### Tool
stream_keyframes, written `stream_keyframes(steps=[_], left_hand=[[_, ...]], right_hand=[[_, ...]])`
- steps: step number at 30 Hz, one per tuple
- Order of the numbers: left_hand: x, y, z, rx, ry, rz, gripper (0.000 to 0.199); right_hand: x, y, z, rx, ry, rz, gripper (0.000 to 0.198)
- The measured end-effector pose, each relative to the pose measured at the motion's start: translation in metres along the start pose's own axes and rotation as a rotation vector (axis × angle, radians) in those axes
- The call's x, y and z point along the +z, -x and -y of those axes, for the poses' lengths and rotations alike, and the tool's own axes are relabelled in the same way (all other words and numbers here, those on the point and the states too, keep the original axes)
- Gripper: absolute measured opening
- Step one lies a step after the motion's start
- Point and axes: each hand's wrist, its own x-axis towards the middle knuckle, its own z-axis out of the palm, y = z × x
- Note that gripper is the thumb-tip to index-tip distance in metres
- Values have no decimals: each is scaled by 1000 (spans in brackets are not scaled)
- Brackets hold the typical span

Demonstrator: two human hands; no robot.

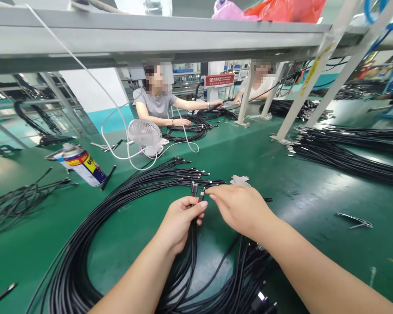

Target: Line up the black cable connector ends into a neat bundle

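**Cable ends in hand at near edge**

Green worktop carries a big coil of black cables along the near edge. Left hand grips a bunch of cable ends upright. Right hand pinches one tip beside them.

The left hand closes around a few black cable ends, its palm and the wrapped lengths of cable out of sight behind the fingers, while the right hand covers whatever its fingertips pinch beside those ends. Below the hands, both forearms and the large cable coil are cut off by the bottom edge. Left of the coil, the spray can shows a label too small to read, and the table runs past both sides.
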Motion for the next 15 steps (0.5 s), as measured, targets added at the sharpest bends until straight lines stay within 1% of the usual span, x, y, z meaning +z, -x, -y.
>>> stream_keyframes(steps=[2,5,7,10,15], left_hand=[[2,2,-5,-11,8,-19,38],[6,6,-9,-21,5,-35,43],[9,7,-9,-19,-14,-25,44],[9,7,-6,4,-63,-12,41],[6,3,-3,24,-109,-28,40]], right_hand=[[0,-3,1,77,-120,17,21],[4,-8,2,215,-358,60,14],[8,-10,3,261,-491,80,15],[12,-11,4,231,-564,55,21],[8,-12,0,147,-480,0,23]])
